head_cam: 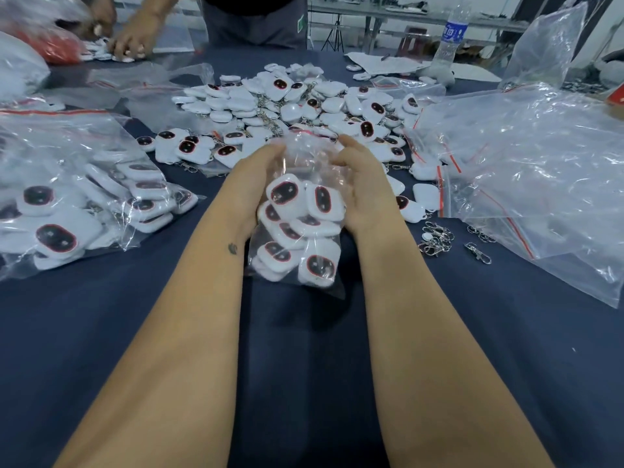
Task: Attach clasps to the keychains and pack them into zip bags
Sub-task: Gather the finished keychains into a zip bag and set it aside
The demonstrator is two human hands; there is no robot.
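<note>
A clear zip bag filled with several white keychains with dark oval faces is held above the dark blue table. My left hand grips its left side and my right hand grips its right side, fingers curled round the plastic near the bag's top. Beyond the hands lies a big heap of loose white keychains. Several metal clasps lie on the cloth right of my right wrist.
A packed zip bag lies at the left. A pile of empty zip bags covers the right side. Another person's hands work at the far left edge. A water bottle stands at the back right.
</note>
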